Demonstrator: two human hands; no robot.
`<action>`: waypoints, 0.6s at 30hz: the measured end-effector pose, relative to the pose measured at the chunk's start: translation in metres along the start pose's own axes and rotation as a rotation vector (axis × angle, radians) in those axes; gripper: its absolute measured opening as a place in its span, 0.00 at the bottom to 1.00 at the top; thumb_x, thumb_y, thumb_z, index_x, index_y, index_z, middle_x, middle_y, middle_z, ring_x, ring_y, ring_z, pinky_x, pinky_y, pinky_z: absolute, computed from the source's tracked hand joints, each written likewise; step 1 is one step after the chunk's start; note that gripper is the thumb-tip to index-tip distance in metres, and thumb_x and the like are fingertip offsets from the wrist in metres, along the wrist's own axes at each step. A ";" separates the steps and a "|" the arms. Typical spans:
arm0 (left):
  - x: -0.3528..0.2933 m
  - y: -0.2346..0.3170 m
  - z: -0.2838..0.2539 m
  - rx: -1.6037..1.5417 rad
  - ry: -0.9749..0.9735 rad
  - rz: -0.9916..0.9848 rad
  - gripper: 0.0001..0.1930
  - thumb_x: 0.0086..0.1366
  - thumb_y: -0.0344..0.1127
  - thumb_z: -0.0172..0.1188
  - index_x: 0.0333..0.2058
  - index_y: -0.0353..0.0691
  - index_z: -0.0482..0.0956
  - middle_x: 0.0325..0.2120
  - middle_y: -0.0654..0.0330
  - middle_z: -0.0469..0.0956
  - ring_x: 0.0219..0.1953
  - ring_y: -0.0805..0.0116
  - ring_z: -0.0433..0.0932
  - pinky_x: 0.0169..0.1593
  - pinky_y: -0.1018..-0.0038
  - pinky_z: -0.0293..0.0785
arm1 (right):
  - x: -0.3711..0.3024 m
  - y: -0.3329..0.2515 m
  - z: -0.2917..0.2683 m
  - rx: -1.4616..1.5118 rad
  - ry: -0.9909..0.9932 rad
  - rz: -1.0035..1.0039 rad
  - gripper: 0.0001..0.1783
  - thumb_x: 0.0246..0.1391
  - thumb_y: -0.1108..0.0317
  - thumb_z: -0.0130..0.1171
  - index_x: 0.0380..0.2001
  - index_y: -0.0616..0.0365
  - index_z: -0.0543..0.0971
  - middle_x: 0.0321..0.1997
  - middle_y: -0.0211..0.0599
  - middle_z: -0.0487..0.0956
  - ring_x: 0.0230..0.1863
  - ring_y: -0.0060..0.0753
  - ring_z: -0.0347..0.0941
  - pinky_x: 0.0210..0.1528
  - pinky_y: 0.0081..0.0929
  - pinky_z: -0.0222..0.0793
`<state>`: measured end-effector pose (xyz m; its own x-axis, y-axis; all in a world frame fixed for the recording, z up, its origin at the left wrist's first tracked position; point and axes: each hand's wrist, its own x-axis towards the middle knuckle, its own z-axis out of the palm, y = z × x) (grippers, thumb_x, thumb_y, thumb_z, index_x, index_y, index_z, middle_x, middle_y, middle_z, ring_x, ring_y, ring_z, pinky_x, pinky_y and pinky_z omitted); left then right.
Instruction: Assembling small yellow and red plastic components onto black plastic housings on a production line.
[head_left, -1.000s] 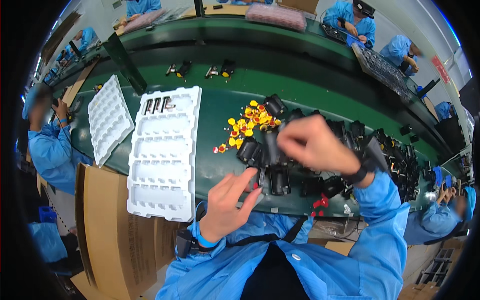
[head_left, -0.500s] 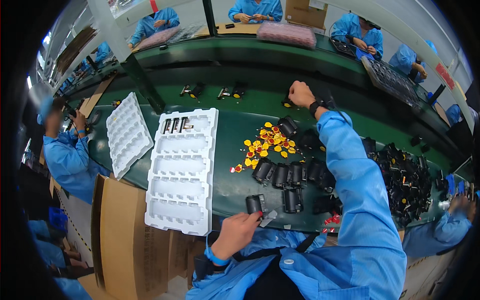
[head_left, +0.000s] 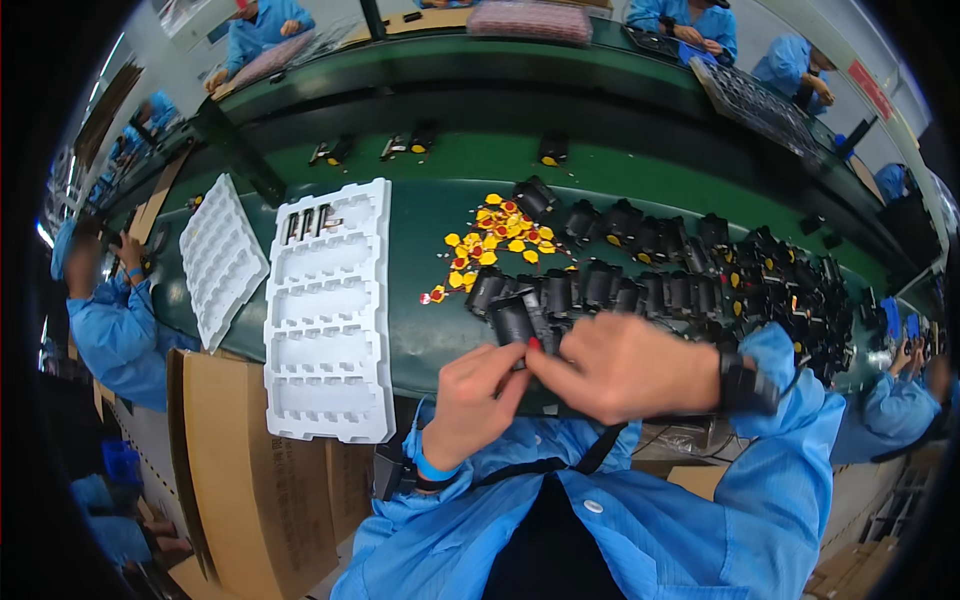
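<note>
In front of me, my left hand (head_left: 473, 402) pinches a black plastic housing (head_left: 513, 320) with a rounded body, tilted above the table edge. My right hand (head_left: 625, 368), slightly blurred, closes on the lower end of the same housing. A small red piece (head_left: 534, 343) shows between the fingertips of both hands. What else the right fingers hold there is hidden. Just beyond the hands stand several more black housings (head_left: 601, 284) in rows. A loose pile of yellow and red discs (head_left: 497, 236) with thin wires lies behind them.
A white molded tray (head_left: 330, 325) with a few metal-and-black parts in its far row stands left; another white tray (head_left: 222, 262) leans beside it. Black parts heap (head_left: 790, 290) at right. Small assemblies (head_left: 553, 149) sit on the green belt. Cardboard boxes (head_left: 250, 470) stand lower left. Co-workers sit around.
My right hand has come back from the green belt to the held housing, leaving a black part with a yellow disc there. My left hand keeps its hold. The view has shifted.
</note>
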<state>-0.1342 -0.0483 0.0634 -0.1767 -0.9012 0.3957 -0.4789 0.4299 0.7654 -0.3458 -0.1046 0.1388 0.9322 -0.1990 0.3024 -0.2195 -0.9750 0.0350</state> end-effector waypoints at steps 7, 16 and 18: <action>0.024 0.014 0.034 -0.112 0.038 0.194 0.13 0.54 0.17 0.64 0.39 0.29 0.81 0.24 0.53 0.79 0.23 0.60 0.76 0.29 0.70 0.71 | -0.037 0.005 0.010 0.064 0.048 0.198 0.15 0.49 0.69 0.62 0.37 0.69 0.75 0.26 0.36 0.71 0.27 0.35 0.71 0.28 0.32 0.67; -0.007 -0.002 0.006 -0.135 0.233 0.028 0.09 0.60 0.18 0.61 0.40 0.26 0.80 0.26 0.52 0.81 0.27 0.68 0.79 0.34 0.74 0.73 | -0.094 0.022 -0.030 0.736 0.801 0.602 0.06 0.62 0.73 0.53 0.40 0.62 0.75 0.24 0.31 0.71 0.23 0.26 0.69 0.24 0.23 0.65; -0.029 -0.016 -0.003 -0.188 0.320 -0.164 0.06 0.58 0.17 0.61 0.35 0.29 0.80 0.22 0.56 0.78 0.23 0.70 0.76 0.27 0.76 0.68 | -0.143 0.009 -0.040 1.483 1.496 0.702 0.07 0.65 0.71 0.52 0.45 0.57 0.74 0.24 0.29 0.70 0.20 0.23 0.66 0.22 0.19 0.64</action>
<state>-0.1186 -0.0290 0.0413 0.1796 -0.9091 0.3758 -0.3075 0.3110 0.8993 -0.4931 -0.0812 0.1341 -0.1671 -0.9521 0.2560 0.6626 -0.3007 -0.6859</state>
